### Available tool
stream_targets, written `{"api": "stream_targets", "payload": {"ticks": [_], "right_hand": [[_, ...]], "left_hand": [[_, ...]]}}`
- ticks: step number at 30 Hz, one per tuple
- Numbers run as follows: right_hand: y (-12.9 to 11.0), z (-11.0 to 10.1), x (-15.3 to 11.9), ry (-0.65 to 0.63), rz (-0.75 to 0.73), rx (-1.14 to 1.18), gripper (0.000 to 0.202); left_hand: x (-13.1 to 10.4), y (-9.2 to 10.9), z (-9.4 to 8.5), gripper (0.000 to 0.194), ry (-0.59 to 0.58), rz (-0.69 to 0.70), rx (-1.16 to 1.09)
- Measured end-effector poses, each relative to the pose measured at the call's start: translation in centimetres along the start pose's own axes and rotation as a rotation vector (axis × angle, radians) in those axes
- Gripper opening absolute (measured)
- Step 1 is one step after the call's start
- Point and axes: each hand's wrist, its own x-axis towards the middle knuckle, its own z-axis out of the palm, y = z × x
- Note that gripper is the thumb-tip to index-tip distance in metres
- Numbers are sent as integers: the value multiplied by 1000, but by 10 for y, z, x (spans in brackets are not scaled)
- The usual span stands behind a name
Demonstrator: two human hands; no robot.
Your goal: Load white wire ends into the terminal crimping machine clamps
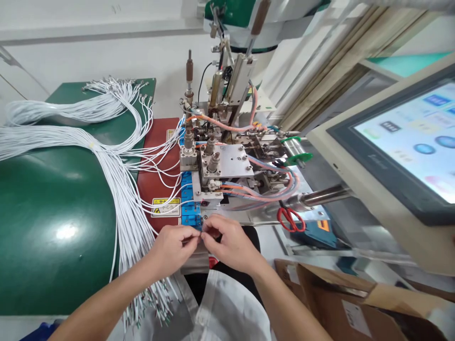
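My left hand and my right hand meet fingertip to fingertip at the front end of the machine. Both are closed in a pinch; whatever lies between the fingers is too small and covered to make out. Just beyond the fingertips is a row of blue holders along the machine's left side. White cables run from the holders to a large tied bundle on the left. The bundle's near end, with its stripped coloured wires, hangs down beside my left forearm.
The bench machine carries metal blocks, air hoses and a wire spool. Red-handled scissors hang at its right front. A touchscreen juts in at right, above cardboard boxes. A green table top lies left.
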Motion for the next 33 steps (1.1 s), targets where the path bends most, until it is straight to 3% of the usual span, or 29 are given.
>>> {"api": "stream_targets", "payload": {"ticks": [2, 7, 10, 19, 26, 33], "right_hand": [[0, 1, 0, -22, 3, -10, 12], [-1, 28, -4, 298, 252, 398, 17], [0, 39, -7, 363, 309, 486, 17], [8, 37, -8, 378, 214, 375, 10], [19, 33, -10, 428, -113, -102, 11], [34, 34, -4, 353, 91, -116, 15]], "left_hand": [[0, 1, -1, 19, -18, -7, 58], [-1, 0, 10, 16, 187, -131, -115], [-1, -4, 16, 17, 215, -152, -178], [-1, -5, 16, 17, 178, -154, -201], [2, -7, 5, 19, 123, -97, -56], [8, -12, -13, 17, 114, 47, 291]]}}
